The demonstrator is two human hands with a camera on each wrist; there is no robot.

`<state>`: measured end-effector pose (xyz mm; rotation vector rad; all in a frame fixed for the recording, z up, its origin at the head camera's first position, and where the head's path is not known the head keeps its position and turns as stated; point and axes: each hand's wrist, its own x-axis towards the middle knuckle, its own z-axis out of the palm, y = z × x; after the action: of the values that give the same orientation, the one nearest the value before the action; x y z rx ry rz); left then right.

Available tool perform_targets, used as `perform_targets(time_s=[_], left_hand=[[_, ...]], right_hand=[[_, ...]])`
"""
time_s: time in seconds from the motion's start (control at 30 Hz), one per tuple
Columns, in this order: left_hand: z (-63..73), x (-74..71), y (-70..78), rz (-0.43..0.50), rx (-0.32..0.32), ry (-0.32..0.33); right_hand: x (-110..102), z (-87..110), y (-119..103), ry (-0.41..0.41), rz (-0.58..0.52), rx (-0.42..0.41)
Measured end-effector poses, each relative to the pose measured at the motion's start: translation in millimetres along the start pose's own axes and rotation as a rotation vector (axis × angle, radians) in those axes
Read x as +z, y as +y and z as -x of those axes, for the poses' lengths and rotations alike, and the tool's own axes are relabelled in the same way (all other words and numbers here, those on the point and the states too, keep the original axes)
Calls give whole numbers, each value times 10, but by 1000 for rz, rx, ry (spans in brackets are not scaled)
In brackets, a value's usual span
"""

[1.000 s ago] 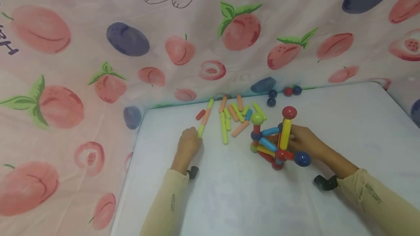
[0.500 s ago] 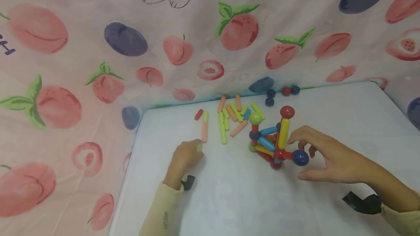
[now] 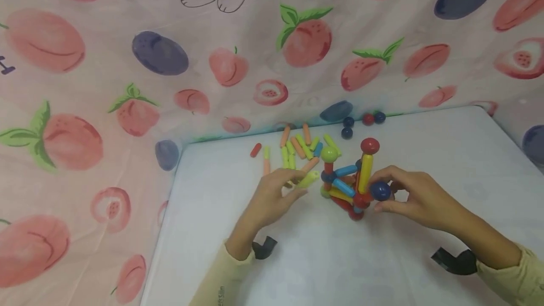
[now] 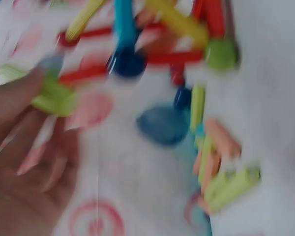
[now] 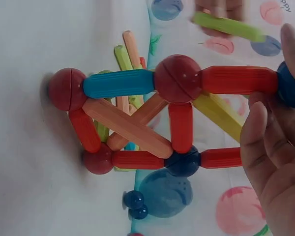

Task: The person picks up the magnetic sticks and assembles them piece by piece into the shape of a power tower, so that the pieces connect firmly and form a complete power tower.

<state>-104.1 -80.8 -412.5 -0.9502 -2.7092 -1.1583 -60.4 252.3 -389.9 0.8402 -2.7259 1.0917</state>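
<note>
In the head view, my left hand (image 3: 268,198) pinches a yellow-green rod (image 3: 309,180) between thumb and fingers, left of the built frame. The motion-blurred rod shows again in the right wrist view, a yellow-green stick (image 5: 228,27). A frame of coloured rods and balls stands on the table; its upright yellow rod (image 3: 365,174) carries a red ball (image 3: 370,146). My right hand (image 3: 420,198) grips the blue ball (image 3: 380,191) on the frame's near right end. A red rod (image 5: 239,79) joins that ball to a red ball (image 5: 177,78).
Loose yellow-green and peach rods (image 3: 299,147) lie behind the frame, with a short red rod (image 3: 256,149) to their left. Several loose balls (image 3: 347,132) sit by the table's back edge. A fruit-print cloth (image 3: 204,51) hangs behind the white table (image 3: 297,268).
My left hand picked up the yellow-green rod from the row and carried it right, toward the frame. My right hand let go of the frame's back, drew away, then took the blue ball.
</note>
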Motion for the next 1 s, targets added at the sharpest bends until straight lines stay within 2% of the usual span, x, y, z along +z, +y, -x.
perform_targets(time_s=[0.07, 0.1, 0.13, 0.2, 0.27, 0.33, 0.47, 0.63, 0.73, 0.83, 0.9, 1.0], left_hand=[[-98, 138, 132, -56, 179, 55], [-148, 210, 190, -107, 245, 76], [-200, 280, 239, -175, 297, 98], [-293, 395, 322, -305, 356, 131], [-366, 491, 366, -408, 378, 155], [-410, 554, 367, -460, 369, 161], [-428, 603, 332, -482, 379, 146], [-418, 607, 283, -460, 393, 133], [-388, 615, 241, -403, 346, 166], [-343, 618, 165, -262, 184, 191], [-320, 617, 91, -110, 46, 151], [-311, 635, -30, 100, -110, 10]], right_hand=[[30, -30, 27, 19, -7, -25], [45, -44, 40, 27, -11, -34], [60, -59, 49, 36, -16, -44], [90, -83, 60, 51, -17, -56], [115, -98, 66, 64, -13, -55], [132, -107, 68, 75, -2, -52], [140, -106, 73, 100, 9, -43], [154, -133, 57, 109, 21, -25], [173, -144, 36, 100, 37, 9], [187, -117, 21, 80, 62, 87], [208, -86, 19, 42, 79, 178], [290, -38, 38, -55, 104, 302]])
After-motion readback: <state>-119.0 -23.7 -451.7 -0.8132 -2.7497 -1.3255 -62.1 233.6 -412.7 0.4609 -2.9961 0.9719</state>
